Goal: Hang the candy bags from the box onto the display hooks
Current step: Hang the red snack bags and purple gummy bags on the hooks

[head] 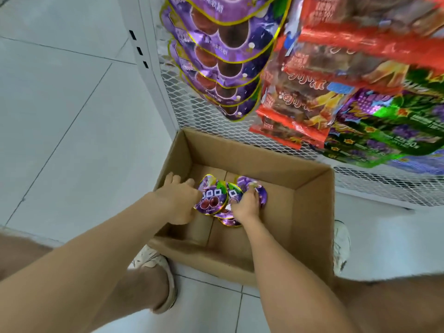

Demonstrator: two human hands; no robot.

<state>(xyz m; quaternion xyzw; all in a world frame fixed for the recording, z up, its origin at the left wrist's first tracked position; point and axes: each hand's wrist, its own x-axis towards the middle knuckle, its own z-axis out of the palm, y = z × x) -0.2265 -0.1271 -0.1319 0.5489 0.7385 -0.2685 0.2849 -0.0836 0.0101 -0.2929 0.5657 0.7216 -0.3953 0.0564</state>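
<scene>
Operator: bare forearms, bare lower legs, light-coloured sneakers.

Both arms are uncovered from the frame edge to the left hand (179,200) and the right hand (247,205); no sleeves, gloves, watch or rings are visible. The legs are bare as far as the frame shows. The left sneaker (158,272) and the right sneaker (341,246) are off-white with darker scuffs or markings on the uppers; the lacing is blurred.

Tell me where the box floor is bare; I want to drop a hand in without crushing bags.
Bare cardboard lies right of the right hand, toward the box wall, and along the near wall. Crowded: the middle, where purple bags overlap between both hands.
</scene>
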